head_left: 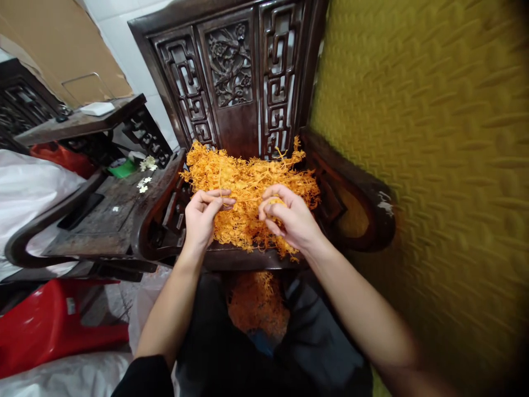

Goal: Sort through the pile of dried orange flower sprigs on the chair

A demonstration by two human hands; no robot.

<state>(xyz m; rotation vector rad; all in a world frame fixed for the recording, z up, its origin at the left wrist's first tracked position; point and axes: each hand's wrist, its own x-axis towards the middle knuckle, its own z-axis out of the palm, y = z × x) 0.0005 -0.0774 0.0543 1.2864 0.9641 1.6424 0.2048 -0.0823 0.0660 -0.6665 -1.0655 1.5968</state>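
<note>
Two hands meet over one heap: your left hand (202, 216) and your right hand (287, 216) both hover just above the front of a pile of orange strands (248, 190) that sits on the seat of a dark carved wooden chair (231, 71). The heap lies on the seat, directly before you, so both hands reach it without stretching.

Your left hand has thumb and forefinger pinched together on a thin strand that runs across toward the other hand; the remaining fingers curl loosely and hold nothing. Your right hand is curled nearly closed around a small tuft of the same orange material, thumb pressing it against the fingers. With the strand drawn taut between the two pinches, it looks as though you are teasing one piece clear of the tangle rather than scooping a handful.

More orange strands (256, 306) lie lower down, between your knees and under the seat's front edge; what holds them is too hidden to tell.

Left of the chair stands a low dark table (111, 215) with a few small white flowers (144, 182) on it, well apart from your hands. A red plastic stool (53, 320) lies on the floor at lower left, and a yellow textured wall (433, 138) fills the right side.
</note>
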